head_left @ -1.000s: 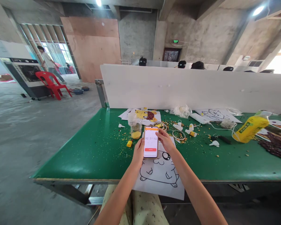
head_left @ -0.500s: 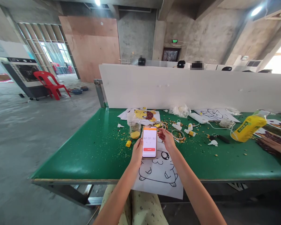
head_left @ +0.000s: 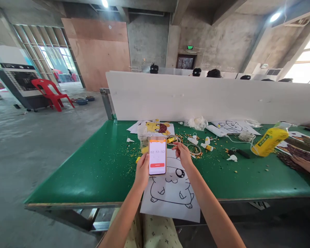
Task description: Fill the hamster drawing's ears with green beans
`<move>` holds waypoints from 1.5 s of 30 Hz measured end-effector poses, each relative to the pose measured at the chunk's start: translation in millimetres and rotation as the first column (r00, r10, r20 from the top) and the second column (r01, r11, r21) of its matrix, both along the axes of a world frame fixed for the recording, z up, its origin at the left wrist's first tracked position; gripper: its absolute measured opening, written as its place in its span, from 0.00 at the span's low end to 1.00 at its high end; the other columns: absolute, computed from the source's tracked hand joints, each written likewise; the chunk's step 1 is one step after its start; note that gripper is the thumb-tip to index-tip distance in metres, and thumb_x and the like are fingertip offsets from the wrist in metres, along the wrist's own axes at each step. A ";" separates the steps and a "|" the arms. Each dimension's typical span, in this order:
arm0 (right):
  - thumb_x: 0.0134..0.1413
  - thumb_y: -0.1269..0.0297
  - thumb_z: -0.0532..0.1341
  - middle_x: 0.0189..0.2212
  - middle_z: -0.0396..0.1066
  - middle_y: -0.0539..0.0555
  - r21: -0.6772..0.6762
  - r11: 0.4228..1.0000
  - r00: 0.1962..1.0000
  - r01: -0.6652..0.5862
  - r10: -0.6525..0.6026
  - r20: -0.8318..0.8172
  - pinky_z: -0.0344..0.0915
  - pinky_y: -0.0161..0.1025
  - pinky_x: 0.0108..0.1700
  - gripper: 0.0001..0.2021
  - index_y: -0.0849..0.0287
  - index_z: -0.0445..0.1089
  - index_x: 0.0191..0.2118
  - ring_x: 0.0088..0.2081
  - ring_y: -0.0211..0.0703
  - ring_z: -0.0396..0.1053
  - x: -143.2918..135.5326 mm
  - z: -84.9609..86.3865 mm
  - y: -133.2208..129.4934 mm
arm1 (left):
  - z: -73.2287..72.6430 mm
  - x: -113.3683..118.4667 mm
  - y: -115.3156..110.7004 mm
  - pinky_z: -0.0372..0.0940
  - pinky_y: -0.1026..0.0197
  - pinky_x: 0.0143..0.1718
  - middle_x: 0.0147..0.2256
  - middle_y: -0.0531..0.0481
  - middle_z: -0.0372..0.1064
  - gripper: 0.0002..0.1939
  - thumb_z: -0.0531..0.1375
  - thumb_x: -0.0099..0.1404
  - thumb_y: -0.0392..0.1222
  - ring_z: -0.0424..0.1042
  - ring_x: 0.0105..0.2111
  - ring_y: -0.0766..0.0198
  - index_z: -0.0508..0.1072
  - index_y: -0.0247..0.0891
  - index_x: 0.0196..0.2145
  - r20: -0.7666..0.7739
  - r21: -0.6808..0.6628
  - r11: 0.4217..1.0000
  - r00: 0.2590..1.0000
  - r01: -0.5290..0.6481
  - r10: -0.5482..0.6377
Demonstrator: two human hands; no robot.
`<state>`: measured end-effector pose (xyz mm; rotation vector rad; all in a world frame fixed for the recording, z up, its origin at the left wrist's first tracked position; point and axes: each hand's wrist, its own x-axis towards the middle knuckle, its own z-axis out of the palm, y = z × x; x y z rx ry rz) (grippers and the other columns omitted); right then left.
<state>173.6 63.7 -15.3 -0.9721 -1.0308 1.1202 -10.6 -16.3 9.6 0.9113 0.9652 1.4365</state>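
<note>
A phone (head_left: 157, 160) is at the middle of things, its lit screen showing a 6-digit, timer-like readout above a red bar. The left hand (head_left: 142, 172), at 8 o'clock to it, grips its side edge and looks to bear it alone. At 3 o'clock the right hand (head_left: 182, 154) hangs apart from it, fingers loosely bent and narrowly parted, with nothing I can see between them. I'd judge the step in hand to be reading or working the screen; a tap would call for the right fingertips to cross toward 9 o'clock while the left grip holds firm. Below, at 6 o'clock, 1 line drawing (head_left: 170, 206) of an animal overhangs the edge of the green table (head_left: 88, 175). A clear jar (head_left: 144, 143) stands near 11 o'clock, partly hidden by the phone, and a coloured picture (head_left: 157, 127) lies at 12. Farther out, a bottle of yellow liquid (head_left: 270, 139) leans toward 3 o'clock, with a co-worker's hand (head_left: 306, 166) beyond it; off at 10 stands 1 red chair (head_left: 49, 91).
</note>
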 end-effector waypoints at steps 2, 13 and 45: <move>0.46 0.54 0.59 0.34 0.75 0.52 0.016 0.996 0.992 -0.082 0.080 0.096 0.66 0.36 0.28 0.14 0.55 0.71 0.38 0.25 0.36 0.69 -2.3 1.2 -2.0 | 7.8 -17.0 -2.4 0.67 0.53 0.41 0.45 0.46 0.66 0.16 0.55 0.65 0.46 0.69 0.42 0.59 0.67 0.34 0.47 -0.015 -0.011 0.999 0.999 -0.041 0.041; 0.28 0.56 0.71 0.61 0.53 0.53 -0.172 0.834 0.562 -0.524 0.491 0.666 0.30 0.58 0.63 0.37 0.47 0.67 0.52 0.65 0.57 0.36 -10.2 6.1 -26.2 | 35.6 -128.8 -7.6 0.65 0.63 0.23 0.29 0.50 0.73 0.26 0.64 0.46 0.58 0.72 0.26 0.59 0.71 0.36 0.38 -0.256 -0.083 0.953 0.931 -0.290 0.261; 0.44 0.45 0.61 0.64 0.44 0.61 -0.161 0.865 0.249 -0.476 0.308 0.918 0.36 0.53 0.63 0.42 0.58 0.49 0.62 0.65 0.53 0.38 -57.6 -2.7 -20.0 | 0.1 -125.0 37.0 0.55 0.49 0.44 0.47 0.31 0.65 0.37 0.51 0.60 0.49 0.61 0.48 0.40 0.44 0.30 0.62 -0.982 0.081 0.969 -0.188 -0.235 0.036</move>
